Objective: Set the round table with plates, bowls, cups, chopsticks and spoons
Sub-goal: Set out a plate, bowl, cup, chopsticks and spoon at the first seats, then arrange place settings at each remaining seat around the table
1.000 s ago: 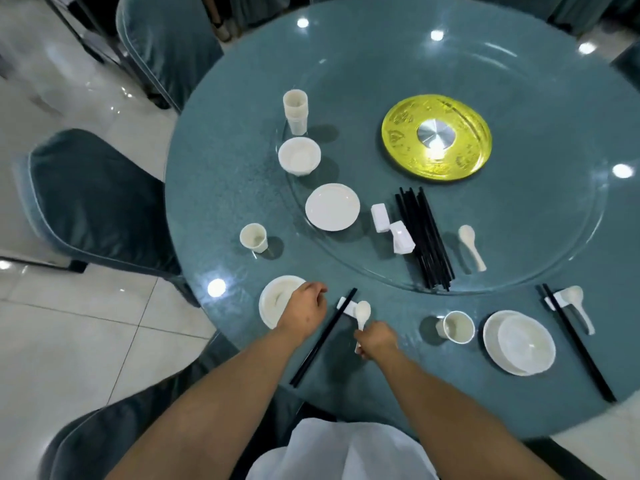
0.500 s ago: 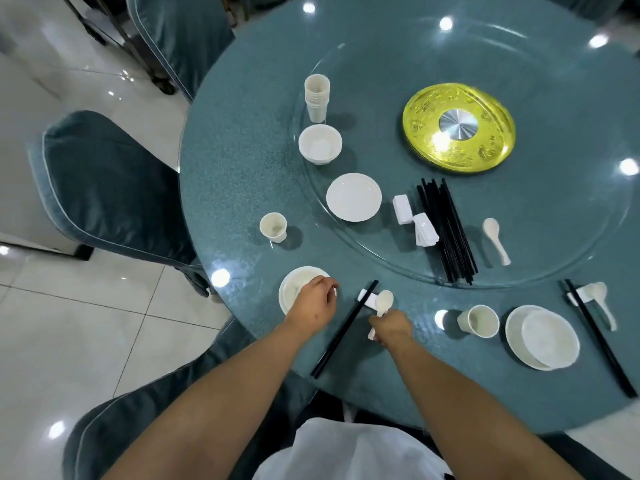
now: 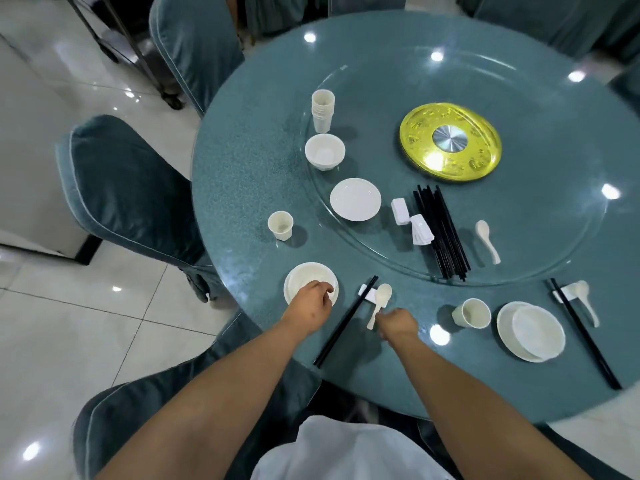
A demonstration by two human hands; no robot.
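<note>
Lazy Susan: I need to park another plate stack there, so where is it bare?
Free: the glass lazy Susan beyond and right of the gold centre disc. Crowded: its near-left arc, with cup stack, bowl, plate, chopstick bundle.

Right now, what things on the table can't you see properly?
All from the head view:
- Near plate: the left hand covers part of it; whether a bowl sits on it is unclear.
- Spoon: the right hand hides its handle end, so the grip cannot be told.
- Stacked cups: too small to count.
- Round table: its far and right sides are cut off by the picture's edges.
</note>
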